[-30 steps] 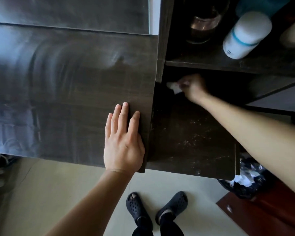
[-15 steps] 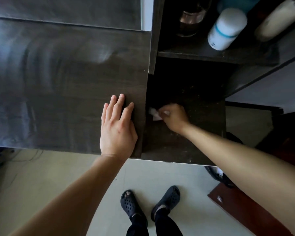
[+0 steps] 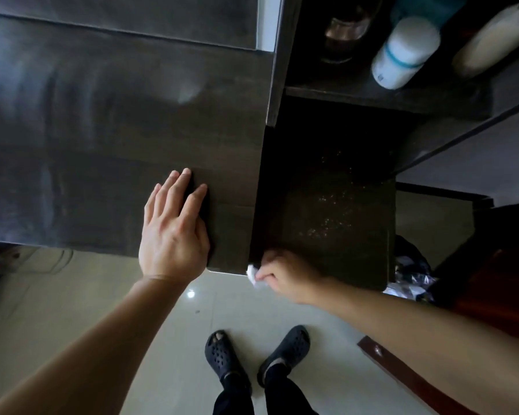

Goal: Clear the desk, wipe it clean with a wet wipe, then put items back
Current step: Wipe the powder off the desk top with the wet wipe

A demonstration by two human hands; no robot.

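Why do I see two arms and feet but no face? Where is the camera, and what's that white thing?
There is no machine here, just a person. The camera sits on their head and looks down, so you see their own hands and, on the floor, their shoes. The left hand lies flat on the dark desk. The right hand pinches a small white wipe at the front edge of a lower shelf beside the desk. That shelf has pale specks on it. On the top shelf stand a white bottle and a glass.
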